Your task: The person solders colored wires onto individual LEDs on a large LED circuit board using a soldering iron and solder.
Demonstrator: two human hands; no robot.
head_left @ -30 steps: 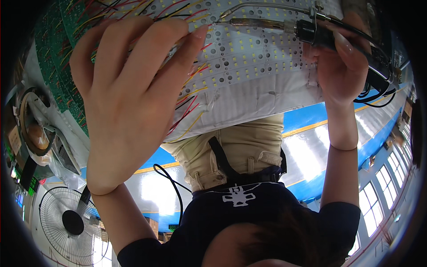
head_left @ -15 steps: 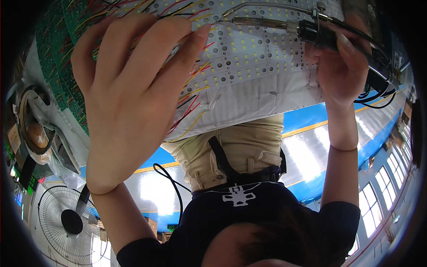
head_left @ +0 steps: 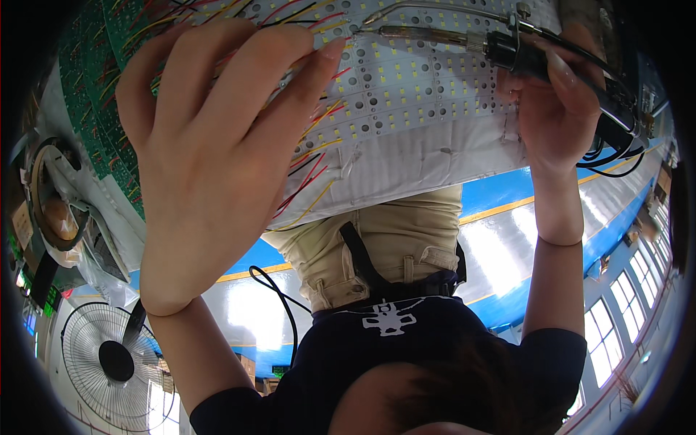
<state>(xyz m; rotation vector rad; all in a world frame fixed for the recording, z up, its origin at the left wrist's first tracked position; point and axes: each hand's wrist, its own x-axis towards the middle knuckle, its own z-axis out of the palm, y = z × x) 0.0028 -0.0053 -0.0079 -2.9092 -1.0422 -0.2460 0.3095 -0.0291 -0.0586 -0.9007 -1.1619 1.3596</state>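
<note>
My right hand (head_left: 558, 109) is wrapped round a soldering iron (head_left: 428, 35) with a metal feed tube (head_left: 435, 9) clamped along it. The iron's tip points left and meets the white LED board (head_left: 406, 87) just right of my left fingertips. That board carries rows of small yellowish LEDs and dark round holes. My left hand (head_left: 210, 138) arches over the board's left part, thumb and forefinger pinched on a thin wire whose end shows close to the tip. Its palm hides many of the red, yellow and black wires (head_left: 308, 177) along the board's edge.
Green circuit boards (head_left: 90, 109) with wires lie to the left. A pale cloth-like cover (head_left: 428, 159) drapes the table's near edge. Black cables (head_left: 616, 163) hang at the right. A spool-like ring (head_left: 54, 196) and a fan (head_left: 116, 361) stand at the left.
Both hands and the soldering iron stay almost in place. The LED board has shifted very slightly to the right and nearer to me.
</note>
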